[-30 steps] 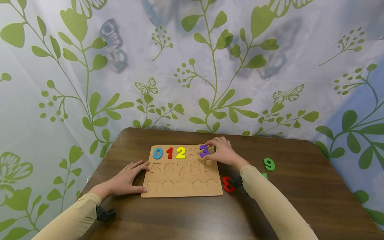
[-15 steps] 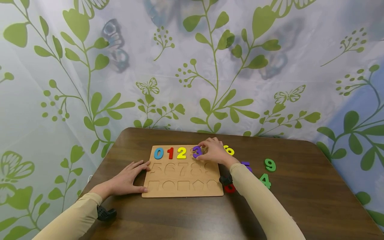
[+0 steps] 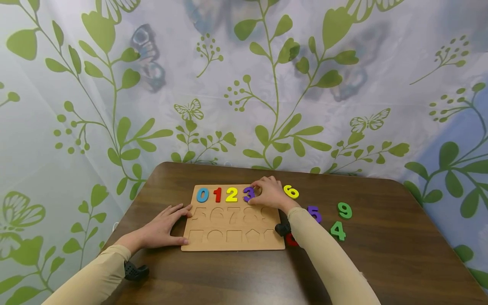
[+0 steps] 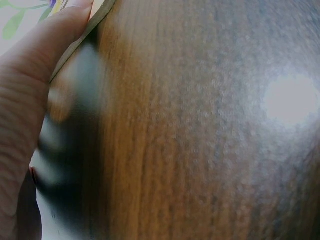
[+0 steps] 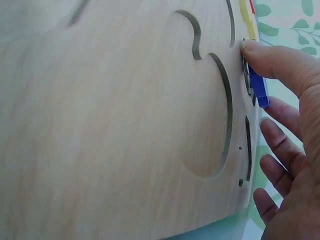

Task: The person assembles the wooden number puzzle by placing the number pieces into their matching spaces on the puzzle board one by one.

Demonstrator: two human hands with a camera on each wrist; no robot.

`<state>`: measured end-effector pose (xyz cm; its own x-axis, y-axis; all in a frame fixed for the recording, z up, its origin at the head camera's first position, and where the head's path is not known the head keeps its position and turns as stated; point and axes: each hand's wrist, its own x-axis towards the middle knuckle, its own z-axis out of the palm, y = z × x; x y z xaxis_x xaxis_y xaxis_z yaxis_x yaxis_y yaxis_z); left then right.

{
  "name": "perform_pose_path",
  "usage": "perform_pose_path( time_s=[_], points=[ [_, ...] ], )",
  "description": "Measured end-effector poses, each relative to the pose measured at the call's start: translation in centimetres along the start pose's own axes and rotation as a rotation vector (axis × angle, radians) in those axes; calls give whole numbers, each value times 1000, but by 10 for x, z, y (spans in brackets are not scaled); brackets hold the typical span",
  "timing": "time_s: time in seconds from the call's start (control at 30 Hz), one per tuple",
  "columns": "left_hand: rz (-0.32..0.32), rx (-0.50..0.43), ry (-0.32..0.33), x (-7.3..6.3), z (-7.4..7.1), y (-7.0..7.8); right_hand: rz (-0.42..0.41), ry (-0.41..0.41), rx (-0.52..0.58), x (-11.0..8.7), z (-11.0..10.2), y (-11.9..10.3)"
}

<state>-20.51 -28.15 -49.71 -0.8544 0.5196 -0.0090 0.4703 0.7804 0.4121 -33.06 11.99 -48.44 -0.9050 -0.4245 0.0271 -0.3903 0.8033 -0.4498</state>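
A wooden number board (image 3: pixel 232 247) lies on the table with recesses for digits and shapes. My right hand (image 3: pixel 272 194) pinches a purple number 3 (image 3: pixel 248 194) over its recess in the top row. In the right wrist view this 3 (image 5: pixel 258 89) sits tilted, partly above the recess, between thumb and index finger. My left hand (image 3: pixel 162 226) rests at the board's left edge with fingers spread. The left wrist view shows its thumb (image 4: pixel 30 75) touching the edge. A blue 0 (image 3: pixel 203 195), a red 1 (image 3: pixel 217 195) and a yellow 2 (image 3: pixel 231 195) sit in the top row.
Right of the board lie a yellow 6 (image 3: pixel 291 191), a purple 5 (image 3: pixel 314 214), a green 9 (image 3: pixel 345 210) and a green 4 (image 3: pixel 338 231). A red piece (image 3: pixel 291 240) is partly hidden by my right forearm. A leaf-patterned curtain (image 3: pixel 213 84) hangs behind the table (image 3: pixel 228 275).
My right hand has moved left along the top row with the purple 3, from beside its recess to over it. The left hand stays at the board's edge.
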Motion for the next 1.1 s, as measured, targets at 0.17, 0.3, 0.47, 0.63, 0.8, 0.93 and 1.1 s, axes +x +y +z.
perform_pose_path(
  time_s=[0.17, 0.3, 0.47, 0.63, 0.8, 0.93, 1.1],
  points=[
    [-6, 2, -4, 0, 0, 0, 7, 2, 19, 1, 2, 0],
    [-11, 2, -5, 1, 1, -1, 11, -2, 21, 1, 2, 0],
    [-9, 2, -4, 1, 0, -1, 12, -10, 16, 2, 2, -1],
    [-7, 3, -4, 0, 0, 0, 11, -7, 21, 2, 2, -1],
    [-9, 2, -8, 1, 0, 1, 10, -5, 34, 2, 2, 0],
    [-10, 3, -10, 1, 0, 1, 9, -8, 22, 1, 3, 0],
    [-5, 4, -5, 1, 0, 1, 4, -4, 23, 1, 2, -2]
  ],
)
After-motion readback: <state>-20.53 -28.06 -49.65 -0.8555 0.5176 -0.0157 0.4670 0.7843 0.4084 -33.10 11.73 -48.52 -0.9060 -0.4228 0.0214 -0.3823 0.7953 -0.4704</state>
